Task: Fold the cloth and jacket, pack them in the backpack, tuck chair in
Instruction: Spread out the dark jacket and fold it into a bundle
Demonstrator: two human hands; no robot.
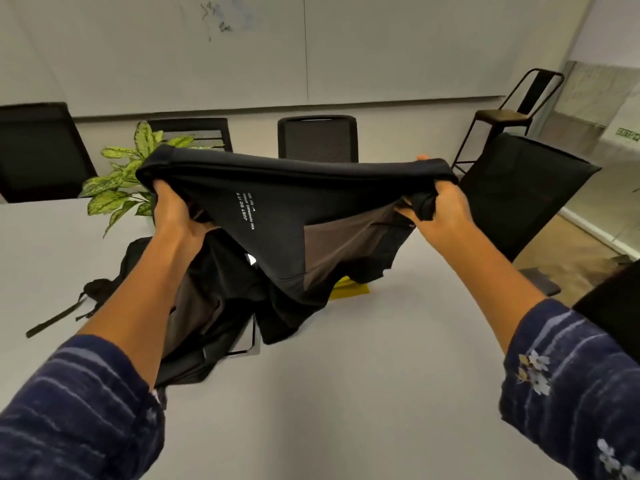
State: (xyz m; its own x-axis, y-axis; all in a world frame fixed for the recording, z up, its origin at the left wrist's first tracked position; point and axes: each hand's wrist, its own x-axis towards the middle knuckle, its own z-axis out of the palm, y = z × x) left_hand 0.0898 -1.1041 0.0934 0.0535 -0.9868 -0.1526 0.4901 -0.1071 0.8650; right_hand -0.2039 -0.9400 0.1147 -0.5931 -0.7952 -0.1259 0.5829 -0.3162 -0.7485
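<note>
both hands, left hand (176,209) and right hand (438,211), closed on the jacket (277,216) held taut above the surface (363,375); soft, light, limp fabric, best gripped at its corners.

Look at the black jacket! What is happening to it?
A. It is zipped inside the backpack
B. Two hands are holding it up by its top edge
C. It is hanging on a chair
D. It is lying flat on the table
B: the left hand and the right hand each grip one end of the jacket, lifting its top edge above the table while the rest hangs down.
</note>
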